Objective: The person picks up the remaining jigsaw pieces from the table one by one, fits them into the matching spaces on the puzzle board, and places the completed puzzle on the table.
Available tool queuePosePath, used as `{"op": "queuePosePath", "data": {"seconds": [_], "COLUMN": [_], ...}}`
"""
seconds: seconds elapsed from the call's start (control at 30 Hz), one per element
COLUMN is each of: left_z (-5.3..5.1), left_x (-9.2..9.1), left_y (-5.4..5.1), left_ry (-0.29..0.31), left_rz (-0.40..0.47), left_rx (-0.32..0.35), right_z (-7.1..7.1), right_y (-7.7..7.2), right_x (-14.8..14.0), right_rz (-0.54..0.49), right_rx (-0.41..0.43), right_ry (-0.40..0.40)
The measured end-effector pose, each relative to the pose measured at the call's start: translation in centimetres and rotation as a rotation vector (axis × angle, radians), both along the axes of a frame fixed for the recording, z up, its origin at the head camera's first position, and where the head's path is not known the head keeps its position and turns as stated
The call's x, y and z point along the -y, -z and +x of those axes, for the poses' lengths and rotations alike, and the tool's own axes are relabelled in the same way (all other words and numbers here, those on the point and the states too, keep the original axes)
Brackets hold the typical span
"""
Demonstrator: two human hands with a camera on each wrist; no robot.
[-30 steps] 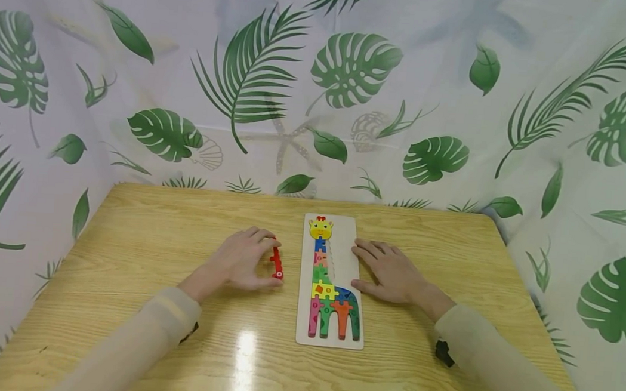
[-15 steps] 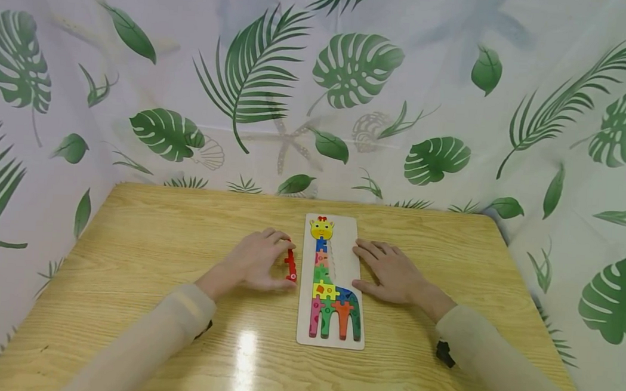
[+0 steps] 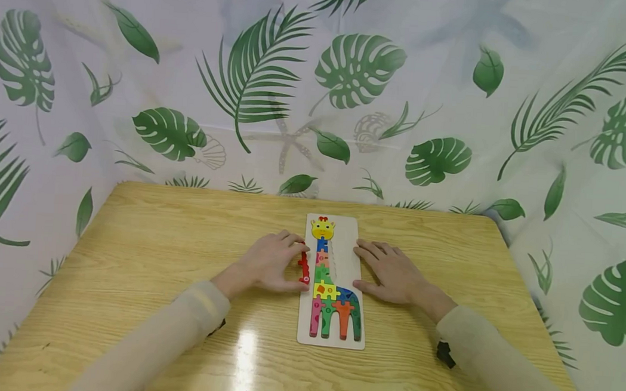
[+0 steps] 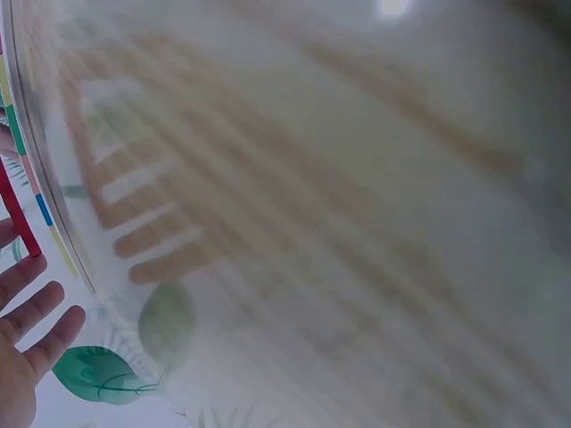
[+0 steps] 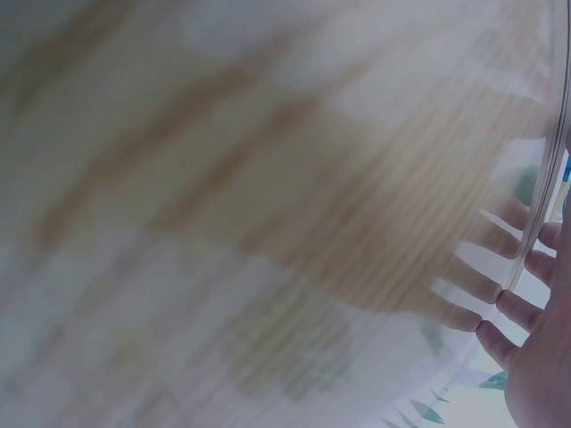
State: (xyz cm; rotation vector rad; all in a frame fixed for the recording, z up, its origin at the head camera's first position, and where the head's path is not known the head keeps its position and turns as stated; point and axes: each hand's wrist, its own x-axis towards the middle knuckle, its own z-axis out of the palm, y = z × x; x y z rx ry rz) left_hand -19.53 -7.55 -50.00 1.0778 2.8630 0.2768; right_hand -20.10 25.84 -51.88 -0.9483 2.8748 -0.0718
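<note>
A giraffe puzzle on a pale board (image 3: 345,230) lies upright to the viewer on the table, its head, neck, body and legs made of coloured pieces. My left hand (image 3: 271,262) pinches a long red puzzle piece (image 3: 305,267) by its two ends, between thumb and fingers, over the board's left edge beside the neck. In the left wrist view the red piece (image 4: 18,214) is partly cut off by the frame edge. My right hand (image 3: 391,273) rests against the board's right edge with its fingers extended. An unfilled strip with a wavy edge runs along the neck's right side.
The wooden table (image 3: 171,228) reaches back to a white curtain (image 3: 276,97) with green leaf prints. Light glares off the table's front part. Dark wrist cameras sit under both sleeves.
My left hand has moved to the right with the red puzzle piece, from the bare table to the board's left edge. The right hand and the board stay where they were.
</note>
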Motion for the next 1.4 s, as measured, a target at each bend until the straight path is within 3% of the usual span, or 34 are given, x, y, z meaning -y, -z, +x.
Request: {"op": "queuePosePath", "data": {"seconds": [0.4,0.67,1.17,1.4], "left_z": [-0.2,-0.5,-1.0,-1.3], "left_x": [-1.8,-2.8,-4.4,-4.7], "left_y": [-0.4,-0.2,0.2,0.5], "left_ry": [0.017,0.033,0.054,0.052], "left_rz": [-0.021,-0.034,-0.143,-0.130], "left_rx": [0.012,-0.002,-0.029,-0.035], "right_z": [0.1,0.0,-0.2,-0.2], "right_y": [0.0,0.2,0.4,0.4], "right_x": [0.0,-0.1,-0.2,-0.2], "right_rz": [-0.006,-0.010,-0.007,-0.011], "right_rx": [-0.012,0.000,-0.017,-0.018], "right_ry": [-0.008,-0.001,-0.009,-0.005]}}
